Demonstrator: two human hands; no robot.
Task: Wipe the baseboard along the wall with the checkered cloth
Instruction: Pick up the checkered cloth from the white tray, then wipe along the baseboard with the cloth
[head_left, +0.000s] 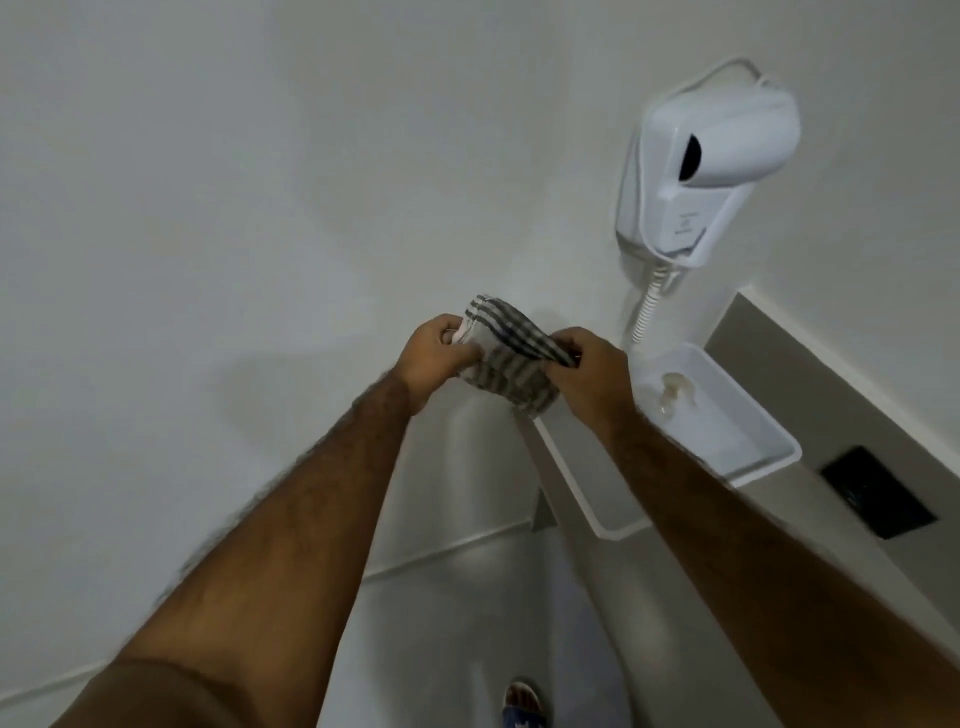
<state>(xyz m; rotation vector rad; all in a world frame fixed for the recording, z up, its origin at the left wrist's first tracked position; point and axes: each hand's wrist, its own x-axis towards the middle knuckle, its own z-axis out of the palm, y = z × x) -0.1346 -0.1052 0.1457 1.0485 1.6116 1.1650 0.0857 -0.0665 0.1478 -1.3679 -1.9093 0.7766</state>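
A grey-and-white checkered fabric cloth (506, 364) is held up in front of the plain white wall (234, 208), well above the floor. It is gripped at its left end by the left hand (434, 358) and at its right end by the right hand (589, 374); the fingers of both hands are clamped on the fabric, which is bunched between them as if being folded or readied. The white baseboard strip (447, 548) is seen far below, running along the foot of the wall beside the glossy grey floor (467, 649), and it is not touched by the cloth. The wiping is therefore judged not yet begun: the cloth must first be brought down to the baseboard, and its whole visible run is left to be wiped.
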